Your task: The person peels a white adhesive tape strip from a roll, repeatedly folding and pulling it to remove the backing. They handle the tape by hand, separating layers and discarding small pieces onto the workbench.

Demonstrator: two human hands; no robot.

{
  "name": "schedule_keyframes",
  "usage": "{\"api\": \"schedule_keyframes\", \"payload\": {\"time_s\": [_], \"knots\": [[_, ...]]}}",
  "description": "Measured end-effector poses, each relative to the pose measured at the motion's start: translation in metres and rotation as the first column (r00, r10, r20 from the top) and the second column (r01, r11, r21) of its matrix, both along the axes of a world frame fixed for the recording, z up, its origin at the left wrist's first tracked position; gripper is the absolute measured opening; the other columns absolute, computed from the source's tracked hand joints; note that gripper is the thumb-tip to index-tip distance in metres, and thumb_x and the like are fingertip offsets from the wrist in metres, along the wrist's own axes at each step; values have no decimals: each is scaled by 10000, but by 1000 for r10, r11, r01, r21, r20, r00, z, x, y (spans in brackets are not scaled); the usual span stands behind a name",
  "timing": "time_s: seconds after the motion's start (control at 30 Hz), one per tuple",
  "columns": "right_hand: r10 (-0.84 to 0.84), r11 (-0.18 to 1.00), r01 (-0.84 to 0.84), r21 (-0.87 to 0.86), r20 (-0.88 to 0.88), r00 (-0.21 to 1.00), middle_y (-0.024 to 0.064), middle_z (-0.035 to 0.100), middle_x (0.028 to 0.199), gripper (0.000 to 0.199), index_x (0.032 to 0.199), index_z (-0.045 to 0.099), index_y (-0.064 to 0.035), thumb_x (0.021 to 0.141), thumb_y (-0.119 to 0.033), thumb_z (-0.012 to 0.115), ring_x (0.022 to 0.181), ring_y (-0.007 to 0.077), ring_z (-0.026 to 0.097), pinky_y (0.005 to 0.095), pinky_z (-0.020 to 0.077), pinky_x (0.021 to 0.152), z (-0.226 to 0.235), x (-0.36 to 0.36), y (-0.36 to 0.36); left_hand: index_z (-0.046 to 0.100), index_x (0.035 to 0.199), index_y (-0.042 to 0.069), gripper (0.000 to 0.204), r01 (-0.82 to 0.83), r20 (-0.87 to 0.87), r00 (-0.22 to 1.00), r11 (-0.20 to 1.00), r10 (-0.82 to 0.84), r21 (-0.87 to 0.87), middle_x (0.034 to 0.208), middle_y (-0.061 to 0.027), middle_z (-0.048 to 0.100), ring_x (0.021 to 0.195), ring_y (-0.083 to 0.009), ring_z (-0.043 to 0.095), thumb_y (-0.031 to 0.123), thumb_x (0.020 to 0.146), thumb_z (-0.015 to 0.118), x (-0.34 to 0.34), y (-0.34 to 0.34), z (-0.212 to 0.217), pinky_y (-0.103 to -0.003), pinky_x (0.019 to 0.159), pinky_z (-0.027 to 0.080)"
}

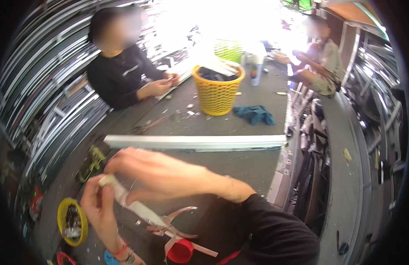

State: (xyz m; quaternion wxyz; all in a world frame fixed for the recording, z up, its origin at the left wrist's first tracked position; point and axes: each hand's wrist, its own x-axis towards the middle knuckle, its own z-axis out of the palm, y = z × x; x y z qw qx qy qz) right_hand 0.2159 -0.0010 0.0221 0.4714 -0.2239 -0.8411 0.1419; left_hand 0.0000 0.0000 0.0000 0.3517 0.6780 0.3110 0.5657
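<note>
A long, narrow white strip (145,213) slants down to the right over the dark table. My left hand (98,205) is closed on its upper end, the thumb pressing a cream-coloured tip. Over the same end bends my right hand (156,173), its fingers curled and somewhat blurred. Whatever they grip is hidden. Curled pale ribbons, like peeled film (180,216), hang around the strip's middle. Beside its lower part lies a round red thing (180,251), perhaps a cap or roll.
A white profile (195,142) lies across the table beyond my hands. Farther off stand a filled yellow basket (217,95) and a spray can (256,74), near a teal cloth (255,115). A yellow bowl (63,234) holds small metal parts. Two people (118,79) sit beyond.
</note>
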Motion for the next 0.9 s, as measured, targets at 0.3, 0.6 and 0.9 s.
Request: {"api": "schedule_keyframes", "payload": {"time_s": [0.3, 0.6, 0.9], "knots": [[-201, 974, 175, -142, -194, 960, 82, 643, 930, 242, 1018, 644, 14, 827, -130, 673, 814, 153, 612, 286, 488, 749, 7, -12, 6, 585, 1063, -2, 156, 40, 43, 998, 997, -37, -66, 910, -23, 644, 821, -55, 585, 61, 921, 595, 8, 0, 2, -210, 727, 467], [-166, 946, 137, -294, -75, 983, 64, 640, 870, 103, 915, 633, 25, 821, 1, 666, 807, 127, 610, 277, 488, 762, -2, -25, 0, 580, 1061, -5, 170, 33, -106, 994, 996, -41, -84, 912, -8, 627, 837, -39, 554, 82, 920, 617, 13, -1, -3, -191, 730, 443], [-169, 945, 90, -313, -234, 957, 56, 633, 883, 98, 928, 614, 37, 833, 19, 631, 802, 92, 595, 274, 495, 762, -7, -21, 6, 440, 1289, 56, 570, 220, 203, 962, 962, -185, -163, 983, -51, 575, 873, -106, 594, -8, 796, 719, 4, 4, 0, -247, 808, 487]]}}
